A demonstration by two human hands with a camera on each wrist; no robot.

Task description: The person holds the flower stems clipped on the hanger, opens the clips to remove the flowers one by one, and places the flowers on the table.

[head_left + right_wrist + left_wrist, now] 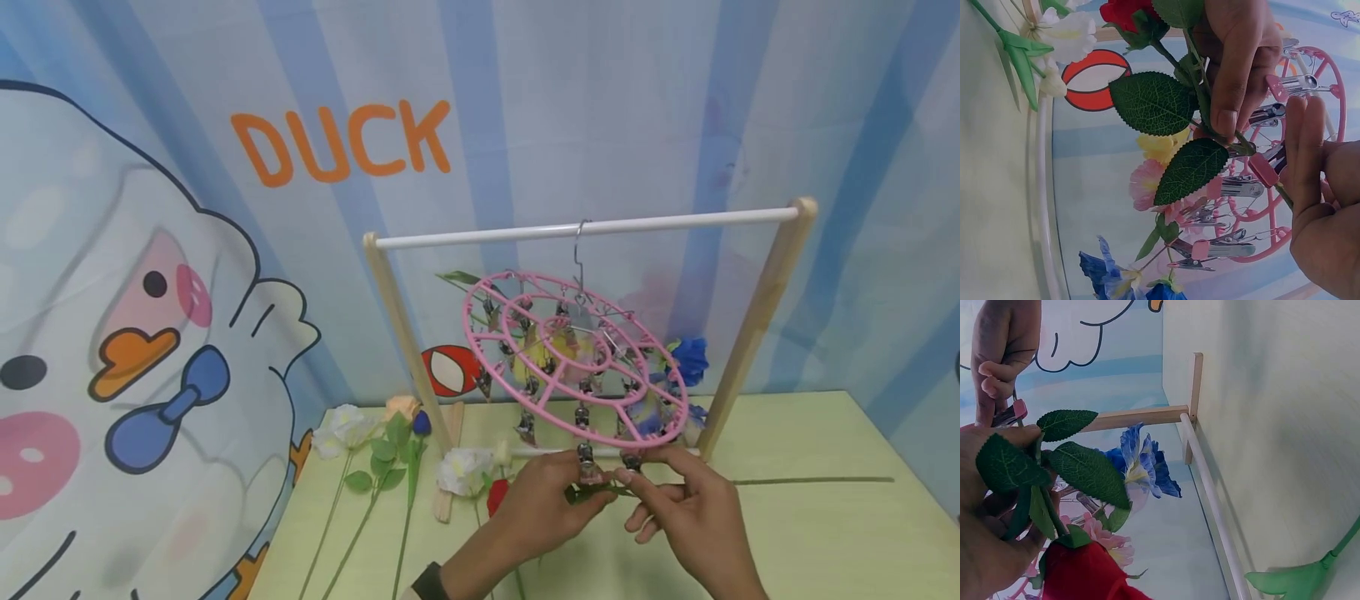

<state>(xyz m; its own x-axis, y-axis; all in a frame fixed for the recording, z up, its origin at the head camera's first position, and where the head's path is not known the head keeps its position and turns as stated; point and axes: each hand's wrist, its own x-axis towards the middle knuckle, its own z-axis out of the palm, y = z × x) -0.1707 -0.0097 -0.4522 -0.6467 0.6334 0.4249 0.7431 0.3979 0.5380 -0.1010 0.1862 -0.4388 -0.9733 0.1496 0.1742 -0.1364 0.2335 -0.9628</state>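
Note:
My left hand point(551, 500) pinches the green stem of a red rose point(1088, 572) just below its leaves point(1150, 105). The bloom points away from my right hand point(693, 508). That right hand's fingers are closed on a metal clip with a pink tip point(1264, 170), which hangs at the near rim of the pink round hanger point(551, 392). The rose stem passes right at the clip's tip. Beside it, another clip point(586, 454) dangles close to my left fingers. Blue flowers point(1141, 462) and pink flowers point(1147, 184) hang from other clips.
The hanger hooks over the white bar point(660, 223) of a wooden-sided rack point(761, 333) and tilts toward me. White flowers point(347, 429), a blue bud point(422, 423) and other stems lie on the table point(825, 533) to the left. A printed curtain point(600, 108) hangs behind.

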